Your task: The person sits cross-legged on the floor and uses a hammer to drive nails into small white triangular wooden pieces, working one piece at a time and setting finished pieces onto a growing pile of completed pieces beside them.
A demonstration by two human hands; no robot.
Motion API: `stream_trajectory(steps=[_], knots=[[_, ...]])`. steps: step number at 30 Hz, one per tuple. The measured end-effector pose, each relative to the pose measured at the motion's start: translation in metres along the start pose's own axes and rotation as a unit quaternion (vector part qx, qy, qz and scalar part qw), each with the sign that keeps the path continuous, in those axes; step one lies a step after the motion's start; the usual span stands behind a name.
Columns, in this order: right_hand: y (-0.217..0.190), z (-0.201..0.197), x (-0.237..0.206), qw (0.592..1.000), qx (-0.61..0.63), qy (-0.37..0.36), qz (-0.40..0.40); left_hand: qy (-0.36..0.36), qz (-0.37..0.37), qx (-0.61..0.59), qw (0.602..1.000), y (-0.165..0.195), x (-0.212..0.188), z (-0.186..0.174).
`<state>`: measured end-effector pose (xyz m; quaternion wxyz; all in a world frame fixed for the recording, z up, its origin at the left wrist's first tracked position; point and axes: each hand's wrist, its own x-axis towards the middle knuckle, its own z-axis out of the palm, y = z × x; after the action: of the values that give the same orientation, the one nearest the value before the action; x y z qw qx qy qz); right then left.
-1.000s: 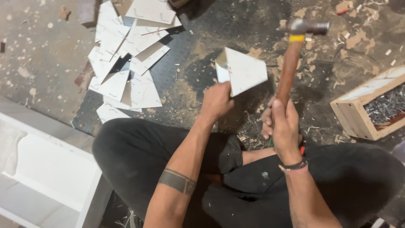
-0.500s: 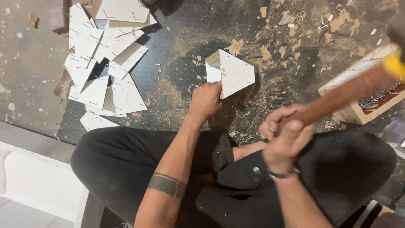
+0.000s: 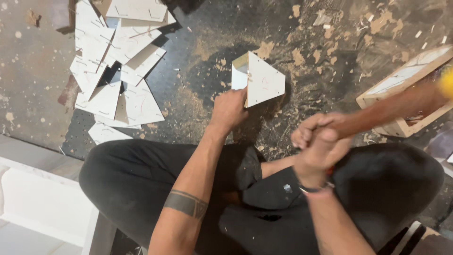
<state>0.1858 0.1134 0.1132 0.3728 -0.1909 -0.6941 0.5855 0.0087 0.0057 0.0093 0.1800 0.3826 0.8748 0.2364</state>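
My left hand (image 3: 229, 110) grips the lower edge of a white triangular wooden piece (image 3: 261, 80), which stands on the dark, sawdust-strewn floor. My right hand (image 3: 315, 140) is closed around the wooden handle of a hammer (image 3: 387, 106). The handle points up and to the right, blurred by motion, and its head is out of sight past the right edge. Only a yellow band shows near that edge. I sit cross-legged in black trousers (image 3: 141, 179) behind both hands.
A pile of white triangular panels (image 3: 118, 71) lies at upper left. A wooden box (image 3: 406, 89) sits at right behind the hammer handle. A white board (image 3: 42, 203) lies at lower left. Wood chips and sawdust (image 3: 302, 52) are scattered about.
The hammer swung from upright above the piece to tilted far to the right, with its head leaving view. My left hand kept holding the triangular piece.
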Motion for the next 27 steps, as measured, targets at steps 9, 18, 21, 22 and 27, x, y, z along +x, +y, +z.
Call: stream_trajectory(steps=[9, 18, 21, 22, 27], knots=[[0.046, -0.004, -0.005, 0.928, -0.195, -0.127, 0.291, -0.013, -0.009, 0.013, 1.0, -0.005, 0.001, 0.001], [0.041, 0.0, -0.006, 0.939, -0.21, -0.143, 0.232, -0.009, -0.011, 0.004, 1.0, -0.002, 0.001, 0.001], [0.034, 0.0, 0.007, 0.922, -0.189, -0.149, 0.302, -0.004, -0.003, 0.004, 1.0, -0.002, 0.003, 0.0], [0.029, -0.003, 0.011, 0.922, -0.169, -0.155, 0.312, -0.005, -0.005, 0.011, 1.0, -0.002, 0.003, 0.0], [0.009, -0.015, -0.004, 0.986, 0.082, -0.029, 0.146, -0.003, -0.014, 0.001, 1.0, -0.002, -0.001, 0.005]])
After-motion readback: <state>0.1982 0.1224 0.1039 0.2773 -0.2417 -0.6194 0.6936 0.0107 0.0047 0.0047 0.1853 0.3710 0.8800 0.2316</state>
